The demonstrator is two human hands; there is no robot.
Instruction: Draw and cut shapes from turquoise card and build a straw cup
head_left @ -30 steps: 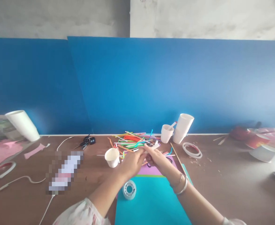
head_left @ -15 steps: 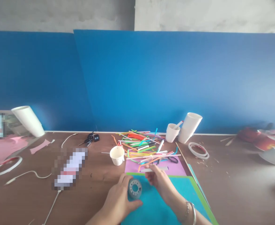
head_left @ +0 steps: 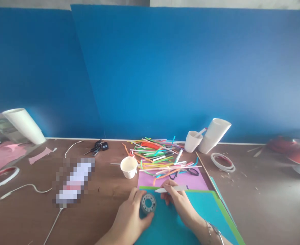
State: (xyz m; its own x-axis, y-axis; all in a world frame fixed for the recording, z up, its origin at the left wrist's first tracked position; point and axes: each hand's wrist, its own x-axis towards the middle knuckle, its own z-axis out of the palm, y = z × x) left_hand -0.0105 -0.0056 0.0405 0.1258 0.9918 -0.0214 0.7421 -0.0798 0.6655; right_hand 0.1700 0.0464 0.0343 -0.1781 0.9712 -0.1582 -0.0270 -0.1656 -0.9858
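Left hand (head_left: 129, 215) grips grey ring-shaped roll (head_left: 148, 211); right hand (head_left: 180, 203) grips white tapered marker (head_left: 182, 188). Multicoloured thin straws (head_left: 157, 158) lie beyond.

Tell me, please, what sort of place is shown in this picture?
It is probably a craft workspace: on a long brown table lie a loose pile of thin, multicoloured sticks and a flat turquoise sheet, and the right hand holds a slim white pen.

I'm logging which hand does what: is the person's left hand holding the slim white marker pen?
No, the right hand holds the pen, while the left hand grips the round grey tape roll.
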